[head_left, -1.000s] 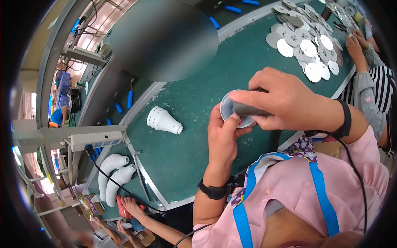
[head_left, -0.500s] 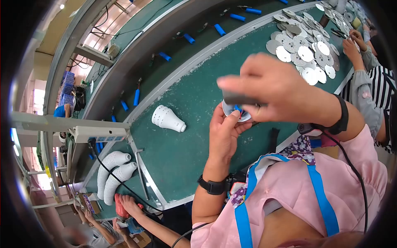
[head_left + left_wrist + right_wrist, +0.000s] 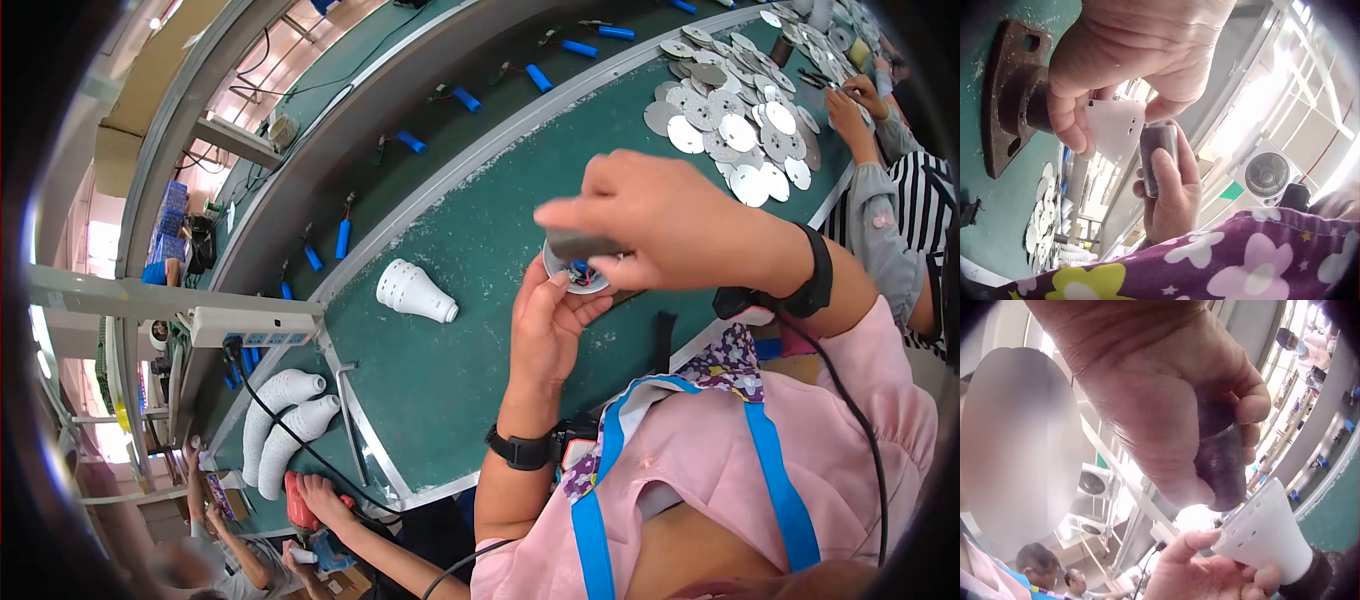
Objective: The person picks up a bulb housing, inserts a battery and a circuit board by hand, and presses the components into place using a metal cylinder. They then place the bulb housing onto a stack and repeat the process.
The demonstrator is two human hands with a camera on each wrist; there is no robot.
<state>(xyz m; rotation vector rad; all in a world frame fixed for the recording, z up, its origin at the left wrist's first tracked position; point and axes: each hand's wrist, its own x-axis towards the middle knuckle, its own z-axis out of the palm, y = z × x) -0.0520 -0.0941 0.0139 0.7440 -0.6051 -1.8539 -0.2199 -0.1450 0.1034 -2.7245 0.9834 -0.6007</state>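
A white cone-shaped housing (image 3: 1113, 125) stands with its narrow end at a dark metal fixture (image 3: 1007, 100), wide mouth facing away. My left hand (image 3: 545, 330) holds its rim, thumb on the edge and fingers around the side. Blue and red wires (image 3: 580, 270) show inside the mouth. My right hand (image 3: 670, 215) grips a dark grey metal cylinder (image 3: 1222, 465), whose end is close to the housing's mouth; whether they touch I cannot tell. A second white housing (image 3: 415, 291) lies on its side on the green table, left of my hands.
Metal discs (image 3: 740, 130) are piled at the upper right. Blue cylinders with wires (image 3: 540, 77) lie along the channel beyond the table's edge. Stacked white housings (image 3: 290, 430), a hex key (image 3: 350, 420) and a power strip (image 3: 255, 328) are at the left. Other people's hands are at both sides.
The cylinder in my right hand has come away from over the housing's mouth, up and slightly left, uncovering the wires. My left hand stays on the housing. The head view has shifted slightly.
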